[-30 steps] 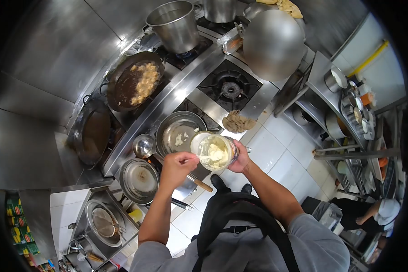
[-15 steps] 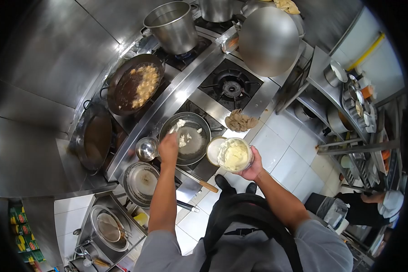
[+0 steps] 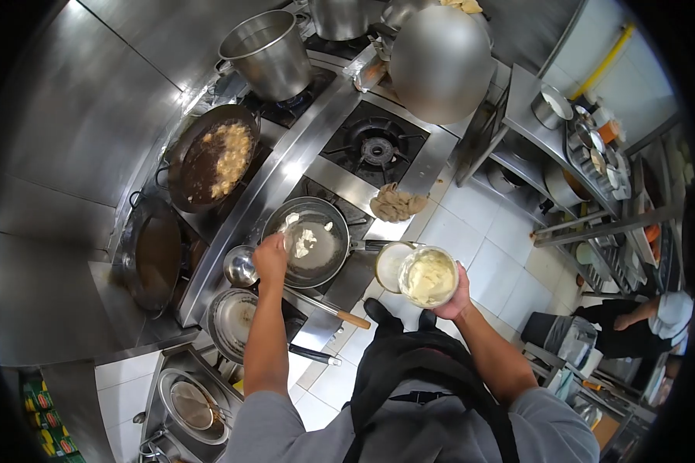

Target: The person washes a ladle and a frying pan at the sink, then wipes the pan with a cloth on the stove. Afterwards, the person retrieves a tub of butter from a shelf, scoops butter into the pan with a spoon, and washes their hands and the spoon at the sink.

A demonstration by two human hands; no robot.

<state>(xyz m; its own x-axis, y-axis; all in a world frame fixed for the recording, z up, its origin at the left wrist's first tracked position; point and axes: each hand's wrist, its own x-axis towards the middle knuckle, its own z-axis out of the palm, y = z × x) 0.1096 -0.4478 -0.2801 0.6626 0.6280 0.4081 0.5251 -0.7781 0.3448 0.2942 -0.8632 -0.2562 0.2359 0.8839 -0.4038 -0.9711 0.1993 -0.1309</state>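
My left hand (image 3: pixel 270 258) is closed at the left rim of a dark frying pan (image 3: pixel 328 272). A white lump shows just past its fingertips, but what the fingers grip is too small to make out. Several pale, butter-like lumps (image 3: pixel 305 242) lie in the pan. On the right, my right hand (image 3: pixel 457 297) grips a round tub (image 3: pixel 428 278) of pale yellow, butter-like spread, tilted so its inside shows. A round pale lid (image 3: pixel 392 265) sits against the tub's left side, overlapping the end of the pan's handle.
A ladle (image 3: pixel 241 266) and a second pan (image 3: pixel 235 320) are left of my left arm. Food fries in a wok (image 3: pixel 212 158); another wok (image 3: pixel 153 255) stands nearby. Behind are a bare burner (image 3: pixel 377 150), a crumpled brown cloth (image 3: pixel 398 203) and a tall pot (image 3: pixel 270 54). A person (image 3: pixel 641 324) is at right.
My left hand has drawn back from over the pan toward its left rim. The tub and lid have moved right with my right hand. The whole view has shifted slightly.
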